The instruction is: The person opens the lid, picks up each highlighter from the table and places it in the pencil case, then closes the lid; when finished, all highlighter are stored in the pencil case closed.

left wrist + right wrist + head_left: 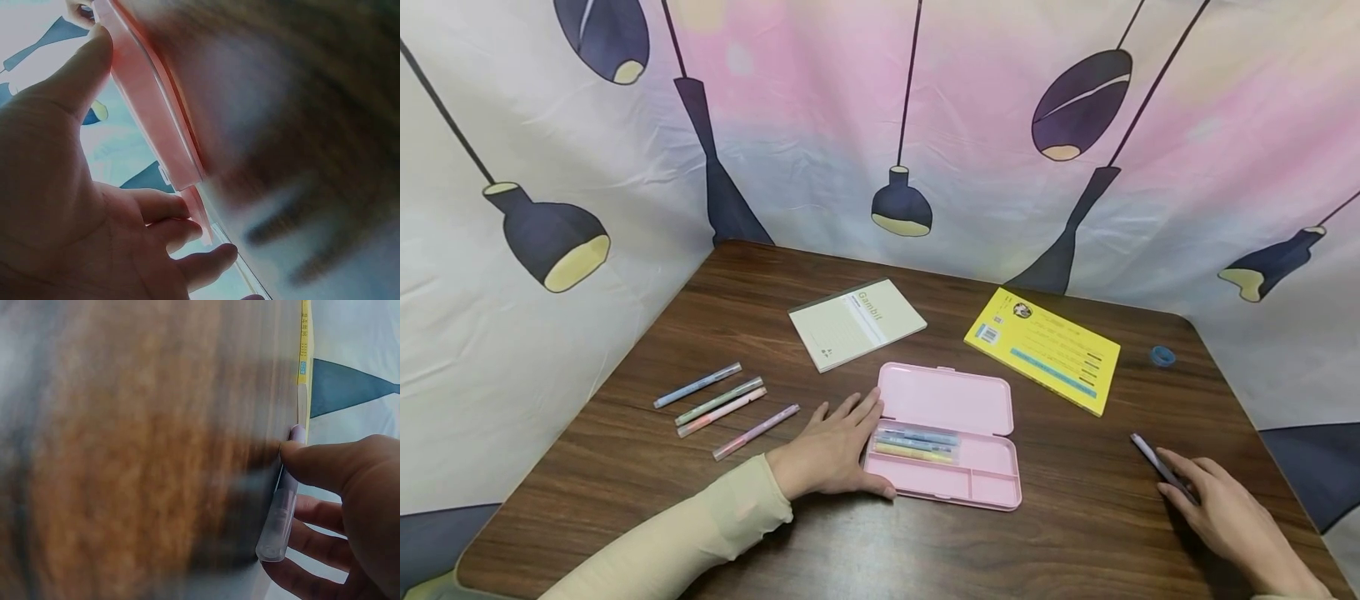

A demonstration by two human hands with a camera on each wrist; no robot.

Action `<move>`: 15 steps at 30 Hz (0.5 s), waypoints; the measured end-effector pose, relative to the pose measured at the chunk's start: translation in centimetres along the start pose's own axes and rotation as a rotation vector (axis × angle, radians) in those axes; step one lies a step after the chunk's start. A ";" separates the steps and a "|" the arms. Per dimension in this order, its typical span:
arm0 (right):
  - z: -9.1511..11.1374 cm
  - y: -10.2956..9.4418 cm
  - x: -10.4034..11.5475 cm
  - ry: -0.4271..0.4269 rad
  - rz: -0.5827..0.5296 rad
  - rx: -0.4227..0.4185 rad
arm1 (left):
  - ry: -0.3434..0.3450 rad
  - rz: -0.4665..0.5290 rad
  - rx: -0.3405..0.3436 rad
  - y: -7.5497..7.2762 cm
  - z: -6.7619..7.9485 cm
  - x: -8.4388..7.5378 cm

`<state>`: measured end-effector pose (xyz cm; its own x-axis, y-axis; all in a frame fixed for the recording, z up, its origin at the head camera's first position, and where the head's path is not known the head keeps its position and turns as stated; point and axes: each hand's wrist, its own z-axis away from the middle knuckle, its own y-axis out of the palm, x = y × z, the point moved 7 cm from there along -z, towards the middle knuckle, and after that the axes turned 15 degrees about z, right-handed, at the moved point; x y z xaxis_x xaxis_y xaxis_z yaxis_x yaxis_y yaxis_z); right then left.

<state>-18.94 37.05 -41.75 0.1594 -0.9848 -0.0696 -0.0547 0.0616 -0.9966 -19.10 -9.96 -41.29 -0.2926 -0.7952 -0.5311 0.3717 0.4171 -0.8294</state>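
A pink pencil case lies open on the table, lid folded back to the far side. Several blue and yellow pens fill part of its upper left compartment. My left hand, fingers spread, rests against the case's left side; in the left wrist view the thumb and fingers lie along the pink case wall. Over at the right of the table, my right hand pinches a purple pen between thumb and fingers. The right wrist view shows the pen's clear end close to the tabletop.
Several capped pens lie left of my left hand. A pale notebook and a yellow book lie behind the case. A blue tape roll sits near the right table edge. Patterned cloth hangs behind.
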 end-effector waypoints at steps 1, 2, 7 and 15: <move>0.0 0.0 0.0 -0.005 -0.001 -0.005 | -0.001 0.000 0.000 0.0 0.0 0.0; -0.1 0.0 0.0 -0.010 -0.001 -0.008 | -0.002 -0.001 0.001 0.0 0.0 0.0; 0.0 0.2 0.0 -0.020 -0.004 0.000 | -0.006 -0.001 0.006 0.0 0.0 0.0; 0.1 0.3 0.0 -0.032 0.007 -0.008 | -0.008 0.009 0.009 0.0 0.0 0.1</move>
<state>-18.84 37.10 -42.02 0.1904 -0.9786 -0.0781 -0.0638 0.0670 -0.9957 -19.09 -10.03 -41.37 -0.2823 -0.7946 -0.5375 0.3821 0.4208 -0.8228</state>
